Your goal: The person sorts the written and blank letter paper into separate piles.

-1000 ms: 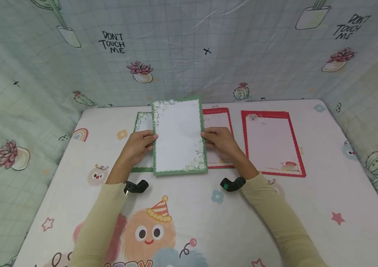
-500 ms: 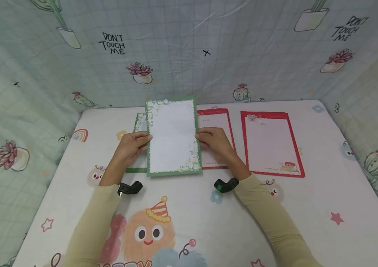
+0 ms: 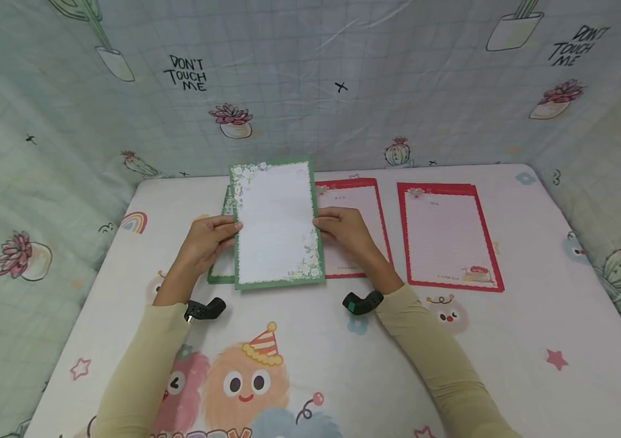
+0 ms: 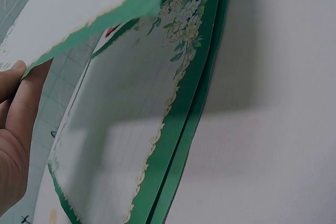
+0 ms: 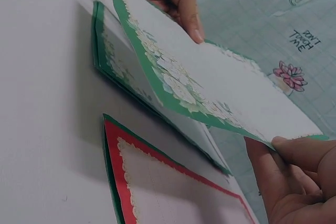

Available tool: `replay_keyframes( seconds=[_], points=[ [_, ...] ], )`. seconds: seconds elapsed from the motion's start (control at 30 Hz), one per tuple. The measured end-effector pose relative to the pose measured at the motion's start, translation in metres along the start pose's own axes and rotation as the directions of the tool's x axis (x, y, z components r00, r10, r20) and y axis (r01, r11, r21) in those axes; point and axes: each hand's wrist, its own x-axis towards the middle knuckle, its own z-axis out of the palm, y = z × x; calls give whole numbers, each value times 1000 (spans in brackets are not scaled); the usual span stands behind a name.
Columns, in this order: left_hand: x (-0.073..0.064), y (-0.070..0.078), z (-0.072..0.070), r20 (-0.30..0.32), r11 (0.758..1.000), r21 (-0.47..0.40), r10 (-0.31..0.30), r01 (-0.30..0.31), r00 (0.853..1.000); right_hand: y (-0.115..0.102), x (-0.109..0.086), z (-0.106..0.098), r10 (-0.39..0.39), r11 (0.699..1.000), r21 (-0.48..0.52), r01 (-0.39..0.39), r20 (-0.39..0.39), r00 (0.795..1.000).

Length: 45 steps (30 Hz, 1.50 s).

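A green-bordered sheet of paper [image 3: 274, 225] with white flowers in two corners is held up above the table. My left hand [image 3: 201, 243] pinches its left edge between thumb and fingers, and my right hand [image 3: 349, 234] pinches the right edge. Behind and below it lies another green-bordered sheet [image 4: 126, 114], with more green edge showing under it in the left wrist view. Right of that is a red-bordered sheet [image 3: 362, 204], partly covered by my right hand; in the right wrist view green paper shows beneath its edge. The held sheet hangs apart from those below.
A stack of red-bordered sheets [image 3: 450, 237] lies at the right, slightly fanned at the top. The table [image 3: 535, 274] has a white cover printed with cartoon figures. A patterned curtain [image 3: 299, 91] stands behind the table.
Both hands have moved left, carrying the green-bordered sheet with them. It covers more of the green sheet below and less of the red-bordered one. The sheets on the table have not moved.
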Motion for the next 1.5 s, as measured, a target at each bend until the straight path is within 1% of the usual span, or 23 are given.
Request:
replay_keyframes(
  seconds=[0.2, 0.23, 0.27, 0.37, 0.43, 0.47, 0.5, 0.7, 0.8, 0.93, 1.1, 1.23, 1.37, 1.5],
  points=[
    [0, 0, -4, 9, 1000, 23, -3, 3, 1000, 0, 3, 4, 8, 1000, -19, -8, -1, 1000],
    [0, 0, -5, 5, 1000, 30, -1, 1, 1000, 0, 3, 5, 9, 1000, -23, -9, -1, 1000],
    [0, 1, -6, -2, 1000, 20, -2, 2, 1000, 0, 4, 6, 7, 1000, -28, -7, -1, 1000],
    [0, 3, -11, 2, 999, 47, -4, 4, 1000, -1, 5, 8, 4, 999, -35, -4, -4, 1000],
    [0, 5, -14, -2, 998, 57, -18, 18, 1000, -1, 6, 10, 6, 1000, -28, -6, -3, 1000],
    [-1, 6, -16, 4, 998, 58, -26, 25, 1000, -1, 6, 11, 4, 1000, -27, -5, -2, 1000],
    [-1, 7, -18, 14, 996, 78, -31, 30, 999, -1, 7, 12, 6, 1000, -24, -6, -2, 1000],
    [0, 11, -25, 29, 995, 79, -71, 69, 997, 0, 11, 18, 16, 1000, -14, -16, 2, 1000],
    [2, 10, -28, 24, 993, 79, -86, 84, 996, -1, 13, 21, 25, 1000, -8, -25, 8, 1000],
    [2, 12, -33, 9, 989, 110, -97, 95, 995, -2, 14, 26, 32, 999, -19, -32, 12, 999],
    [2, 15, -41, -2, 981, 164, -100, 99, 995, 0, 17, 35, 17, 1000, -21, -17, 23, 1000],
    [4, 15, -48, 10, 977, 192, -100, 96, 995, 0, 17, 42, 39, 999, -13, -39, 17, 999],
    [7, 15, -54, 20, 978, 190, -89, 84, 996, 0, 19, 47, 59, 998, -12, -58, 6, 998],
    [8, 15, -57, 30, 978, 190, -91, 84, 995, -2, 19, 49, 62, 998, -3, -62, 14, 998]
  ],
)
